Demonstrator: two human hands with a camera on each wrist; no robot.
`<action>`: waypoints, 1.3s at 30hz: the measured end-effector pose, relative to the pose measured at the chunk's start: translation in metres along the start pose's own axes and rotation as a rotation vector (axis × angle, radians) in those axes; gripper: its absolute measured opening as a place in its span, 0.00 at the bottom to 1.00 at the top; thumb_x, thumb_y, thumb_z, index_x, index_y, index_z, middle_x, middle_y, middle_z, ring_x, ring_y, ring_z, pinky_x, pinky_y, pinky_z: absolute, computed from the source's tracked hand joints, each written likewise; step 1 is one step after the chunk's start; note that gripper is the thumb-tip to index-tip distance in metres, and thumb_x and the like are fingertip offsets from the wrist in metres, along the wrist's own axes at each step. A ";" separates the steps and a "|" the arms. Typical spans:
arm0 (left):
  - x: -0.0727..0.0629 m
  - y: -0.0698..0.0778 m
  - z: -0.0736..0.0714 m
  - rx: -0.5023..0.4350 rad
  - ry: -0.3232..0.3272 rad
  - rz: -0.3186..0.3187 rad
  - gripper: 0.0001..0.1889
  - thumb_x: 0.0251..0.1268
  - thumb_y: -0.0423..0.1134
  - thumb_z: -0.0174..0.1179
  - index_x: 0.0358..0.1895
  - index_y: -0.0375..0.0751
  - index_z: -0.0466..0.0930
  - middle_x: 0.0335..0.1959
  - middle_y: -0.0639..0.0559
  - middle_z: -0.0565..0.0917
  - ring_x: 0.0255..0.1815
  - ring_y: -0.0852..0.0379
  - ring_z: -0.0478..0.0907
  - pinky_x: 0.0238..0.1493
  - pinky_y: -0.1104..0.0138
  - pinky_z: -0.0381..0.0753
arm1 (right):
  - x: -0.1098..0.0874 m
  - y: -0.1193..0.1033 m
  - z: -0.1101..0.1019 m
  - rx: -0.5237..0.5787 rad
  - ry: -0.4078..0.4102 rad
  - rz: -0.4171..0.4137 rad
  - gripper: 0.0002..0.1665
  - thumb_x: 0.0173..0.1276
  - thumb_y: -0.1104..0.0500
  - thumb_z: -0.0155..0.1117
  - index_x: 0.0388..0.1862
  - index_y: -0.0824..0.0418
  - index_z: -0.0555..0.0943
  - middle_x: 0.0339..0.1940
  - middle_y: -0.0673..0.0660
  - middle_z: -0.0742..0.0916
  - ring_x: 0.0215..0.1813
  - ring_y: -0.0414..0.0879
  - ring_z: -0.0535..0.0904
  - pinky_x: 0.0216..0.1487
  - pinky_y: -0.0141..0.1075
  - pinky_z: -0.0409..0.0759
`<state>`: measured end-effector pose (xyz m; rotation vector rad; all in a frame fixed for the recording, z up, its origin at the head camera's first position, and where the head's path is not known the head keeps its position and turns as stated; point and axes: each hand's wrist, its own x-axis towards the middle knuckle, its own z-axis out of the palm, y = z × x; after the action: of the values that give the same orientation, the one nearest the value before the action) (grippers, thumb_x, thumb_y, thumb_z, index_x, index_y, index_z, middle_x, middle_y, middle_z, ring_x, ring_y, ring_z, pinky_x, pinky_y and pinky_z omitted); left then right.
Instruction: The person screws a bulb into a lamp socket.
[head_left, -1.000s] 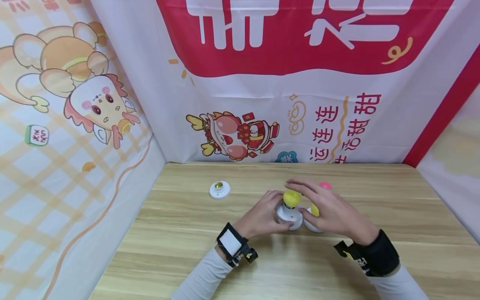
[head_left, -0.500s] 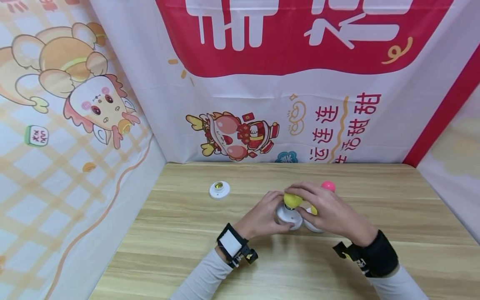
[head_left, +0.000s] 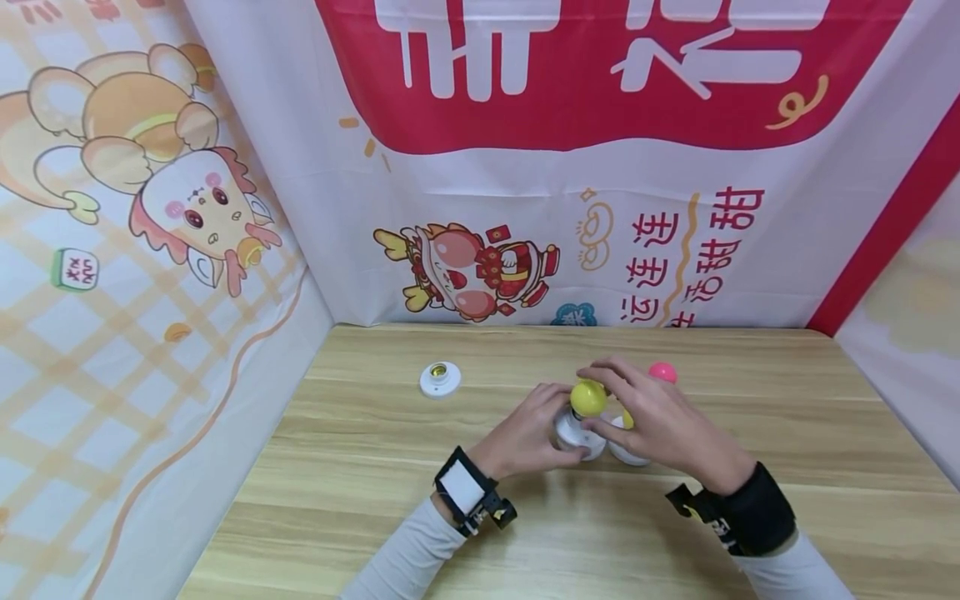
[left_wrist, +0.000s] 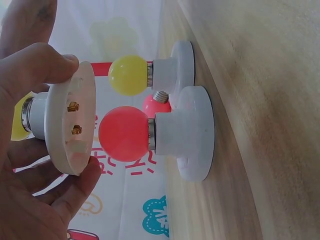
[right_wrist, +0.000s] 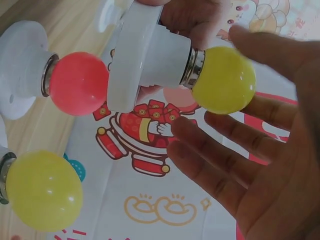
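Observation:
My left hand (head_left: 528,429) grips a white lamp holder (head_left: 579,437) by its round base, raised off the table. Seen from the left wrist, the base's underside with brass terminals (left_wrist: 76,129) faces the table. A yellow bulb (right_wrist: 225,80) sits in this holder. Around the bulb, my right hand (head_left: 660,412) has its fingers spread and fairly straight; the thumb lies near one side, and contact is hard to tell. Below, in the left wrist view, a red bulb (left_wrist: 125,134) stands in a second holder (left_wrist: 192,135), hidden from the head view.
Beside it, another yellow bulb (left_wrist: 129,75) stands in a white holder (left_wrist: 182,67). A loose pink bulb (head_left: 663,372) lies behind my right hand. One bulbless lamp holder (head_left: 440,379) sits at the left on the wooden table (head_left: 360,467). Printed cloth (head_left: 330,192) hangs behind.
My right fingers close in on the yellow bulb, then loosen, leaving more of it in sight. The left hand keeps its grip on the lamp holder almost in place.

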<state>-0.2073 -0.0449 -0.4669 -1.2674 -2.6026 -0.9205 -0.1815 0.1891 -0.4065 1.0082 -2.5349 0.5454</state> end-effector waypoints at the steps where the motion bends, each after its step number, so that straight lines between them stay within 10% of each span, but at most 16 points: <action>1: 0.000 0.000 0.000 0.000 0.000 -0.002 0.41 0.62 0.48 0.78 0.75 0.40 0.72 0.72 0.47 0.77 0.72 0.54 0.73 0.72 0.68 0.79 | -0.001 0.000 -0.001 0.007 -0.008 0.005 0.39 0.64 0.48 0.82 0.71 0.56 0.78 0.66 0.57 0.84 0.58 0.50 0.87 0.53 0.48 0.93; 14: 0.001 -0.002 0.000 0.004 -0.006 -0.012 0.43 0.62 0.49 0.78 0.78 0.41 0.69 0.72 0.49 0.77 0.72 0.56 0.72 0.72 0.69 0.79 | -0.002 0.000 -0.007 0.050 -0.056 -0.068 0.36 0.64 0.64 0.79 0.71 0.55 0.81 0.69 0.53 0.85 0.69 0.52 0.83 0.65 0.51 0.88; 32: 0.001 0.001 0.002 -0.007 -0.019 -0.014 0.40 0.62 0.48 0.79 0.75 0.41 0.72 0.73 0.49 0.77 0.73 0.55 0.72 0.73 0.69 0.78 | 0.001 0.000 -0.002 -0.002 0.001 -0.024 0.33 0.57 0.49 0.87 0.59 0.57 0.84 0.54 0.54 0.89 0.51 0.44 0.88 0.52 0.42 0.93; 39: 0.001 0.001 0.001 -0.002 -0.017 -0.019 0.41 0.61 0.49 0.79 0.75 0.40 0.72 0.73 0.47 0.77 0.73 0.53 0.72 0.73 0.66 0.79 | -0.002 -0.001 -0.004 0.011 -0.013 -0.017 0.45 0.61 0.45 0.84 0.73 0.56 0.76 0.72 0.60 0.80 0.61 0.55 0.86 0.54 0.52 0.92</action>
<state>-0.2069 -0.0432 -0.4666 -1.2593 -2.6315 -0.9201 -0.1787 0.1920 -0.4036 1.0394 -2.5350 0.5509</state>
